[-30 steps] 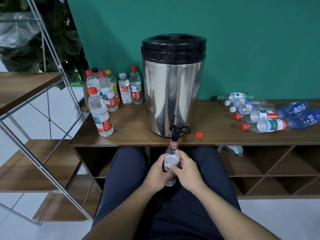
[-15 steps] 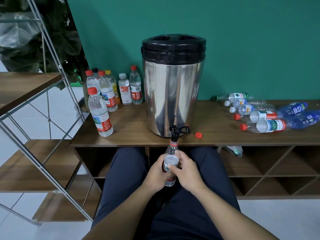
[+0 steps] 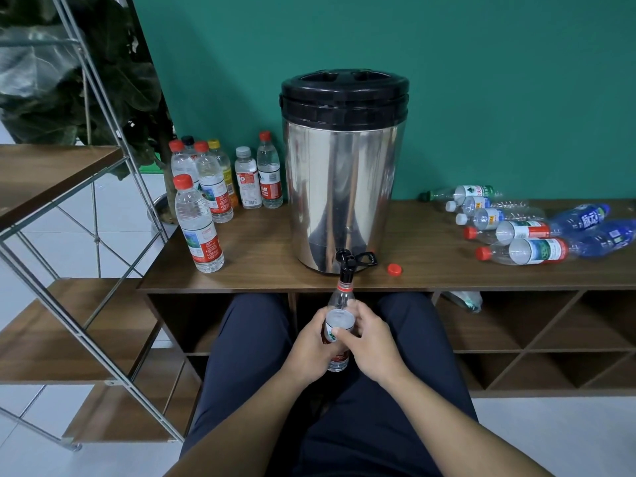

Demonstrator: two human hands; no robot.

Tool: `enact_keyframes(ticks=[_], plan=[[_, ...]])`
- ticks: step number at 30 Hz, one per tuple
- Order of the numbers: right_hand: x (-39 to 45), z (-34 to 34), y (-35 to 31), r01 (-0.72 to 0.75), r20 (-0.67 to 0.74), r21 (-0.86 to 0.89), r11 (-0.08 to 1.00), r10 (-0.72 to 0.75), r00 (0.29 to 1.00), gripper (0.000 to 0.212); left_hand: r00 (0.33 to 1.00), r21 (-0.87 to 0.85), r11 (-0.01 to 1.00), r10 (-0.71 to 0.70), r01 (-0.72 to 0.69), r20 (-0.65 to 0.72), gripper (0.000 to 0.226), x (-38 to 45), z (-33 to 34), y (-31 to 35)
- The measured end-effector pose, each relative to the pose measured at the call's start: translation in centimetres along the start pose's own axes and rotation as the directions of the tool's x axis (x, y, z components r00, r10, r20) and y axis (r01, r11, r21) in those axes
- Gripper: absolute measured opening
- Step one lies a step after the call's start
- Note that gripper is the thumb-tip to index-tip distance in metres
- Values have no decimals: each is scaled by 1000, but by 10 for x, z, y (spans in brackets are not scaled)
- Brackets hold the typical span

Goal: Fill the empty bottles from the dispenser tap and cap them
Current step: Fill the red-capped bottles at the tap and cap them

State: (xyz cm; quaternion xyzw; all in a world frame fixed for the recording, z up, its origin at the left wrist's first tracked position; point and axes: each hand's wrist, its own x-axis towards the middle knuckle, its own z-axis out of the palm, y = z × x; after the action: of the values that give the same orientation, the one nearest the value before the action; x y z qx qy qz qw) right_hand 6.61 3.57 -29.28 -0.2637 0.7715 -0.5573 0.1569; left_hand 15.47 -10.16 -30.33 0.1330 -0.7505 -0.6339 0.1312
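A steel dispenser [image 3: 344,173] with a black lid stands on the wooden counter [image 3: 261,270]. Its black tap [image 3: 346,261] juts over the front edge. Below the tap I hold a clear uncapped bottle [image 3: 340,304] upright, its mouth right under the spout. My left hand [image 3: 311,349] grips the bottle's body from the left. My right hand [image 3: 370,342] grips it from the right, thumb across the label. A loose red cap [image 3: 394,269] lies on the counter just right of the tap.
Several capped upright bottles [image 3: 199,223] stand left of the dispenser. Several bottles [image 3: 523,251] lie on their sides at the right. A metal-framed wooden shelf [image 3: 86,242] stands at the left. Open cubbies run under the counter; my legs are below.
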Motion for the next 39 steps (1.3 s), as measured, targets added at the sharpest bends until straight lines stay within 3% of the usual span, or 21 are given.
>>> enact_keyframes(ticks=[6, 39], plan=[[-1, -1, -1, -3, -11, 16, 1000, 3, 1000, 45, 1000, 8, 1000, -2, 2, -4, 60, 0, 1, 0], [5, 2, 9, 5, -5, -25, 1000, -5, 1000, 57, 1000, -4, 1000, -18, 18, 1, 64, 0, 2, 0]])
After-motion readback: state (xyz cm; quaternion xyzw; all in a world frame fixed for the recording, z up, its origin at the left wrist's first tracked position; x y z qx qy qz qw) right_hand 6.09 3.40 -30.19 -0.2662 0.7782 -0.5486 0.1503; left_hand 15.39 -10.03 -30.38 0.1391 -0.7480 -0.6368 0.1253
